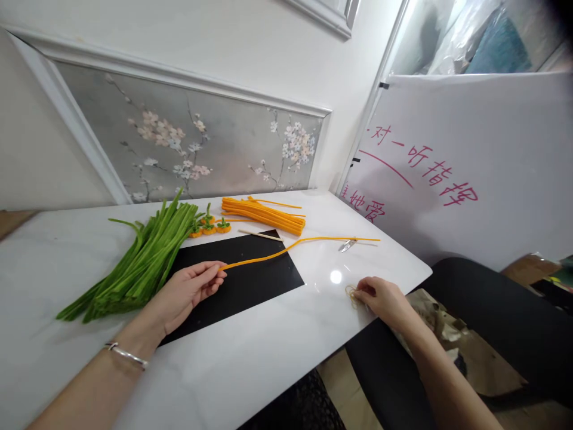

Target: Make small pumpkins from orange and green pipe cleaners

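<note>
My left hand [197, 283] pinches one end of an orange pipe cleaner [264, 257], which stretches right across a black mat [242, 295]. Its far end passes by small metal scissors or snips [347, 245] on the white table. Near the table's front edge, my right hand [378, 297] has its fingertips closed on a small tangle of thin yellowish wire or thread [353, 295]. Left of the mat lies a thick bundle of green pipe cleaners [138, 263]. Several small orange pumpkin shapes with green tops [209, 227] sit behind the mat.
A bundle of orange pipe cleaners [264, 215] lies at the back of the white table [250, 358]. A thin wooden stick [261, 235] rests across the mat's back edge. A black chair [483, 298] stands at the right, below a whiteboard [470, 137] with red writing.
</note>
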A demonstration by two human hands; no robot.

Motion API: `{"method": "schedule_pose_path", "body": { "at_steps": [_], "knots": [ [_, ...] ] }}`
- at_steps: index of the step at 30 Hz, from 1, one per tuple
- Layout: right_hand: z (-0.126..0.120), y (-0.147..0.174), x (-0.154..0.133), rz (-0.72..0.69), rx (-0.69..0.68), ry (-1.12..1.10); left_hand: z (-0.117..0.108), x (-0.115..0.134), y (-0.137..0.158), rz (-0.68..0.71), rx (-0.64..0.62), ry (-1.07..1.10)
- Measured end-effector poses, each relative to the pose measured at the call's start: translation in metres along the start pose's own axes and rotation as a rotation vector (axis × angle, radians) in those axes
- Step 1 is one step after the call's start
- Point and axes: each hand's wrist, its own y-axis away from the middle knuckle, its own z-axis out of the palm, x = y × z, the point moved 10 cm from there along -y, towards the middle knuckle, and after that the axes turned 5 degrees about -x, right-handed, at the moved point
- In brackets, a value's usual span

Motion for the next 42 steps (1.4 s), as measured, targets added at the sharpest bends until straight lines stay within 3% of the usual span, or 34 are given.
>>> {"method": "schedule_pose_path", "body": {
  "at_steps": [8, 14, 20, 26, 31, 34, 36, 38, 42],
  "knots": [
    [-0.001, -0.003, 0.000, 0.022, 0.066, 0.030, 0.000, 0.000, 0.000, 0.008, -0.011, 0.018],
    [-0.056, -0.035, 0.050, 0.156, 0.191, 0.073, 0.003, 0.000, 0.001, 0.001, -0.038, 0.016],
    [-0.094, -0.095, 0.083, 0.275, 0.172, 0.086, -0.001, -0.002, 0.000, -0.011, -0.023, 0.029],
    [-0.084, -0.164, 0.080, 0.368, 0.111, 0.091, -0.005, -0.004, 0.002, -0.025, -0.004, 0.043],
    [-0.062, -0.182, 0.067, 0.384, 0.074, 0.101, -0.003, -0.007, 0.004, -0.044, -0.026, 0.026],
    [-0.063, -0.176, 0.047, 0.323, 0.101, 0.121, 0.000, -0.008, 0.005, -0.045, -0.050, 0.016],
    [-0.063, -0.167, 0.017, 0.208, 0.111, 0.120, 0.001, -0.009, 0.006, -0.041, -0.054, 0.009],
    [-0.053, -0.155, -0.029, 0.042, 0.080, 0.095, 0.002, -0.008, 0.008, -0.036, -0.051, -0.002],
    [-0.012, -0.112, -0.153, -0.400, -0.017, -0.012, 0.006, -0.007, 0.010, -0.035, -0.064, -0.006]
  ]
}}
